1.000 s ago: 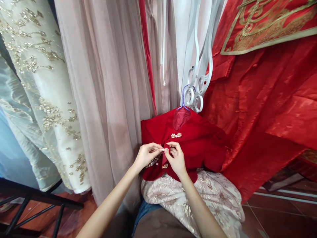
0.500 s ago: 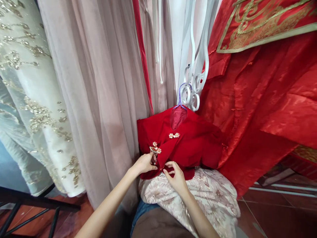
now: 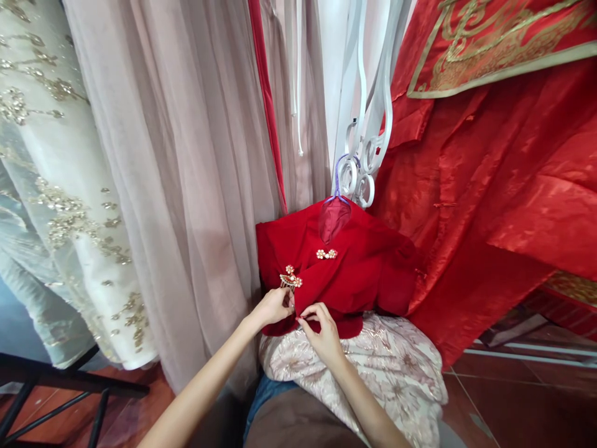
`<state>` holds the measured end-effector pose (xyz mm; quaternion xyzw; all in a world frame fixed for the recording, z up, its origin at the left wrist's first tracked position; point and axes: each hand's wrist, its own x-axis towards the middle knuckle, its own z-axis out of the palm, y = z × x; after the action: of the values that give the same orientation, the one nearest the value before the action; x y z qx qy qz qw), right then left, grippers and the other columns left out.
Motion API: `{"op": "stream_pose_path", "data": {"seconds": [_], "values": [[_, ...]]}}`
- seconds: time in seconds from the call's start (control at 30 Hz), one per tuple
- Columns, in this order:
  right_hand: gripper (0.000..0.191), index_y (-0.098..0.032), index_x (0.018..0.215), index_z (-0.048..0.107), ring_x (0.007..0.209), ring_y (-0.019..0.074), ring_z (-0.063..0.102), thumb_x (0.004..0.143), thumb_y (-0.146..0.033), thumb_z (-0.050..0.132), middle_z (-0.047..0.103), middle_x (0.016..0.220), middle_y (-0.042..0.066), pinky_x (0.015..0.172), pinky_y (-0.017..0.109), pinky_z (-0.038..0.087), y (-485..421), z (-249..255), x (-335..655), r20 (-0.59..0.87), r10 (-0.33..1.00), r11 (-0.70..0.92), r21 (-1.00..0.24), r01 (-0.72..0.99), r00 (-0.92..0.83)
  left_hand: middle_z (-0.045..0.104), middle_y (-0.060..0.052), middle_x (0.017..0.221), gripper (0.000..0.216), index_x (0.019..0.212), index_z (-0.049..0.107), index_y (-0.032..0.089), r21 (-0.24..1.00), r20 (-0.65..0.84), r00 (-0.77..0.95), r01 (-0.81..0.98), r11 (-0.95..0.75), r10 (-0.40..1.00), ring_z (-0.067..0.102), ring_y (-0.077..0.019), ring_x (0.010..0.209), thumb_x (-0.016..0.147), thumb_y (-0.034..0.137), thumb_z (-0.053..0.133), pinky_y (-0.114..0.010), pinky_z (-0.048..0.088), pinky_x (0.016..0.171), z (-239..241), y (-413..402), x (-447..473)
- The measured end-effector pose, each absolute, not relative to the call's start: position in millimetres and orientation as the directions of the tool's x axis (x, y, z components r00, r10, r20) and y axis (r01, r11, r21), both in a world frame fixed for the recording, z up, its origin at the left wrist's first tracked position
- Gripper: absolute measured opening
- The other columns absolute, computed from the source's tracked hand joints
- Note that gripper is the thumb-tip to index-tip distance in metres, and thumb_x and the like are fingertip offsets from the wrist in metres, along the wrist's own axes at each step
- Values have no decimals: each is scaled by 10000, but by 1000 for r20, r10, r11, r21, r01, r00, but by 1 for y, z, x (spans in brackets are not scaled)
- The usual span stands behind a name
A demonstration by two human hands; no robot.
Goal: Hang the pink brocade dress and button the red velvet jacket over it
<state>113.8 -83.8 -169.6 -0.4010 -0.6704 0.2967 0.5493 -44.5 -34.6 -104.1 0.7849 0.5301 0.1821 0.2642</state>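
Note:
A short red velvet jacket [image 3: 354, 267] hangs on a purple hanger [image 3: 336, 180], its front facing me. My left hand [image 3: 275, 308] is closed on the jacket's front, just under a jewelled brooch [image 3: 291, 279] with fine dangling strands; its fingertips are partly hidden. Beside it, my right hand [image 3: 323, 330] pinches the lower corner of the overlapping front edge between thumb and forefinger. Higher up, a flower-shaped pearl clasp [image 3: 326, 254] joins the front below the neckline.
Pale patterned fabric [image 3: 392, 367] lies below the jacket. Long pinkish gauze [image 3: 186, 186] and a gold-beaded white gown [image 3: 88, 199] hang on the left. Red satin garments [image 3: 485, 205] hang right of a white scrolled metal rack [image 3: 361, 168]. A black metal frame [image 3: 69, 376] stands lower left.
My right hand has moved slightly left and closed its fingertips on the jacket's edge, nearer my left hand. My left hand stays under the brooch. The view has shifted a little.

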Motion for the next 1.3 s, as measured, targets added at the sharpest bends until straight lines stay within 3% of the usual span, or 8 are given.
{"op": "stream_pose_path", "data": {"seconds": [0.17, 0.27, 0.37, 0.47, 0.63, 0.8, 1.03, 1.3], "values": [[145, -225, 868, 628, 779, 161, 597, 890, -211, 486, 566, 851, 36, 762, 288, 511, -91, -160, 117, 519, 840, 541, -778, 319, -159, 671, -13, 652, 131, 724, 636, 144, 652, 8, 380, 699, -293, 925, 620, -151, 637, 618, 118, 565, -214, 428, 594, -103, -33, -49], [225, -247, 1038, 648, 770, 163, 602, 868, -199, 508, 581, 876, 39, 746, 286, 515, -91, -155, 119, 459, 861, 508, -788, 347, -218, 671, -4, 624, 124, 674, 662, 142, 699, -32, 382, 669, -253, 923, 616, -144, 624, 610, 123, 557, -210, 441, 598, -105, -29, -53], [442, -241, 1248, 564, 695, 161, 598, 810, -182, 570, 594, 837, 31, 685, 296, 530, -83, -155, 120, 383, 901, 433, -826, 361, -203, 695, -22, 658, 117, 683, 686, 130, 819, -84, 406, 548, -169, 910, 618, -132, 627, 615, 163, 597, -220, 475, 642, -110, -24, -58], [543, -219, 1297, 531, 647, 155, 594, 763, -149, 594, 599, 796, 22, 666, 310, 537, -70, -157, 120, 344, 924, 381, -846, 372, -165, 709, -47, 693, 144, 705, 700, 113, 914, -135, 464, 398, -70, 876, 609, -117, 615, 616, 216, 650, -228, 484, 649, -111, -20, -62], [528, -231, 1234, 575, 633, 137, 595, 722, -112, 612, 600, 740, -4, 651, 288, 535, -54, -158, 121, 339, 930, 367, -864, 344, -139, 704, -43, 695, 267, 754, 709, 110, 961, -209, 497, 266, 81, 842, 627, -123, 651, 520, 225, 766, -262, 501, 706, -108, -20, -65], [492, -237, 1177, 606, 602, 125, 604, 696, -150, 659, 619, 696, -21, 565, 238, 521, -52, -157, 122, 327, 933, 357, -894, 271, -149, 703, -38, 706, 342, 735, 702, 118, 955, -236, 476, 275, 111, 847, 635, -137, 671, 417, 178, 814, -282, 507, 725, -113, -19, -62], [428, -221, 1156, 617, 633, 133, 623, 729, -223, 643, 649, 731, 2, 552, 235, 534, -53, -159, 117, 336, 936, 351, -913, 207, -106, 706, -33, 664, 303, 716, 698, 121, 946, -191, 444, 321, 43, 875, 628, -126, 616, 483, 278, 814, -267, 500, 695, -119, -20, -58], [399, -213, 1127, 625, 612, 144, 604, 731, -171, 606, 634, 724, 14, 555, 253, 526, -55, -163, 115, 364, 930, 361, -884, 296, -45, 734, -54, 720, 266, 753, 731, 121, 929, -141, 436, 368, -33, 889, 656, -154, 660, 547, 288, 758, -259, 512, 691, -119, -21, -58]]}}
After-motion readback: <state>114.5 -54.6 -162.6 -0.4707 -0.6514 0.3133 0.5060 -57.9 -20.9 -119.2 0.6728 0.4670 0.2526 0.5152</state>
